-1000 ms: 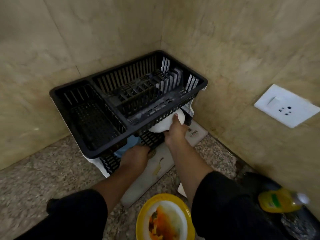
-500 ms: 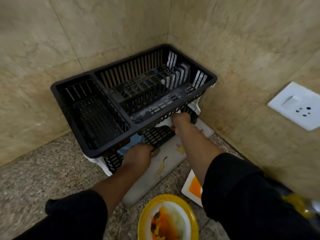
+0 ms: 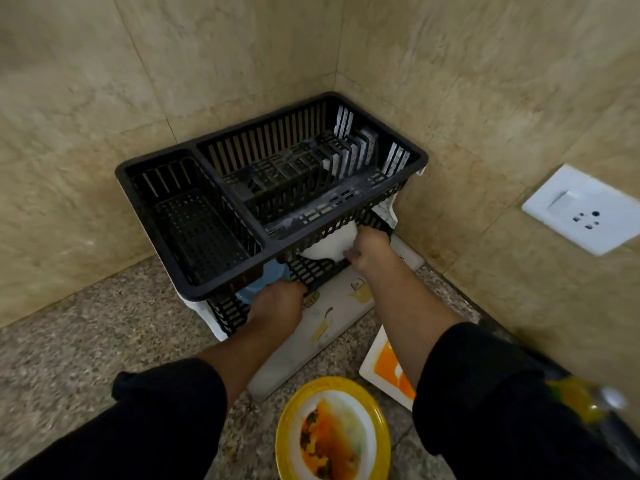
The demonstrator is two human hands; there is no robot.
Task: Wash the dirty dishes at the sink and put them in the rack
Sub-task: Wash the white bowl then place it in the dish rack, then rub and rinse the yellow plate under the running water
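Right hand (image 3: 369,249): fingers curled round rim of white bowl (image 3: 327,245), bowl partly under upper tier of rack (image 3: 194,294). Left hand (image 3: 277,306) at lower tier beside blue bowl (image 3: 266,282); fingers hidden, grip undetermined. Advise: seat white bowl clear of blue bowl, release once steady. Yellow plate (image 3: 346,381) unwashed on worktop (image 3: 86,341).

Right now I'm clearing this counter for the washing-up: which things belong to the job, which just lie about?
Job: black rack, white bowl in the right hand, blue bowl by the left hand, dirty yellow plate, orange-and-white plate.
Lying about: white board, wall socket.
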